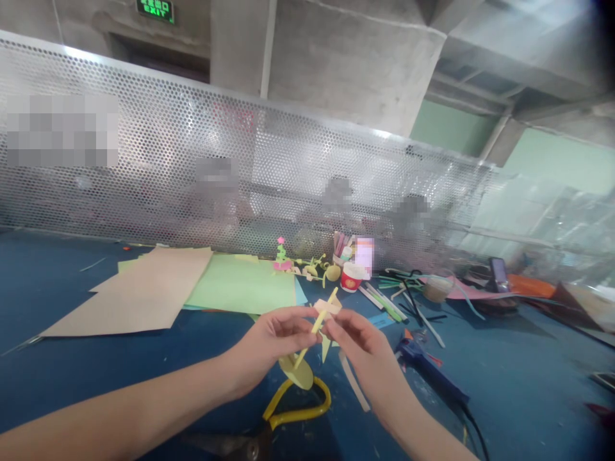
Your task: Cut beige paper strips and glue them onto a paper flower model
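Observation:
Between both hands is a yellow paper craft point(302, 370), with a thin slanted stem, a round base at its lower end and leaf-like pieces. My left hand point(288, 333) pinches the stem from the left. Closed from the right, my right hand point(355, 339) has its fingers near the top of the craft, by a pale folded paper piece point(328, 308). Part of the craft is hidden behind the fingers. Directly below lie scissors with yellow handles point(300, 416). A pale paper strip point(354, 381) lies beside my right hand.
A blue glue gun point(430, 368) with its cord lies at right. Pale and green paper sheets point(240, 282) spread at left. Beyond stand a red-and-white cup point(352, 277) and a small paper tree point(281, 254). A perforated metal screen point(288, 166) bounds the table's back.

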Tool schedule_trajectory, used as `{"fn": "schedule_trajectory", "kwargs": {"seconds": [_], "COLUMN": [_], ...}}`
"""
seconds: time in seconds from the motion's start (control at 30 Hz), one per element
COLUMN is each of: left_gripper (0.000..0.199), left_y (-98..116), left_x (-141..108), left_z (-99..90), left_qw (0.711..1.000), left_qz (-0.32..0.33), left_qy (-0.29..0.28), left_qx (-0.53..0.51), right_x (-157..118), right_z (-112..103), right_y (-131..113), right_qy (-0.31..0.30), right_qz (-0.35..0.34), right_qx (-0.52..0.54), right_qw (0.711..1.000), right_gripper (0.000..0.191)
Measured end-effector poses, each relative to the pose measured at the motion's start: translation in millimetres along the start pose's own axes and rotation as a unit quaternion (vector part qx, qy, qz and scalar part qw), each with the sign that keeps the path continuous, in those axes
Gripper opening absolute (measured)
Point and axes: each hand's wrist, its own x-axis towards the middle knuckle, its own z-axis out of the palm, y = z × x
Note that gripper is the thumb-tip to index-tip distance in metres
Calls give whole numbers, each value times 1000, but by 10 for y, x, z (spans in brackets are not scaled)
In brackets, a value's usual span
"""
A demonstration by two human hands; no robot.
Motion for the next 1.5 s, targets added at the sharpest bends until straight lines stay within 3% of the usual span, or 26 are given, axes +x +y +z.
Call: {"fn": "schedule_trajectory", "kwargs": {"seconds": [0.27, 0.5, 0.77, 1.23, 1.5], "left_gripper": [39, 46, 40, 54, 36], "left_y": [-3, 3, -11, -18, -36], "left_x": [-20, -29, -37, -41, -54], "left_z": [23, 37, 41, 47, 49], "left_qw": [1000, 1000, 1000, 1000, 1000], "left_qz": [-9, -8, 7, -9, 11], "left_qy": [-17, -25, -23, -16, -22], "left_qx": [-12, 5, -13, -25, 14], "right_x": [-29, -32, -21, -27, -49], "right_z": [23, 79, 69, 60, 103], "right_y": [-9, 23, 42, 63, 69], "right_qy": [-15, -25, 13, 2, -4], "right_qz": [11, 47, 68, 51, 40], "right_qx": [47, 169, 216, 168, 171], "right_qw": [999, 984, 974, 985, 984], "right_gripper": [28, 24, 18, 20, 21]}}
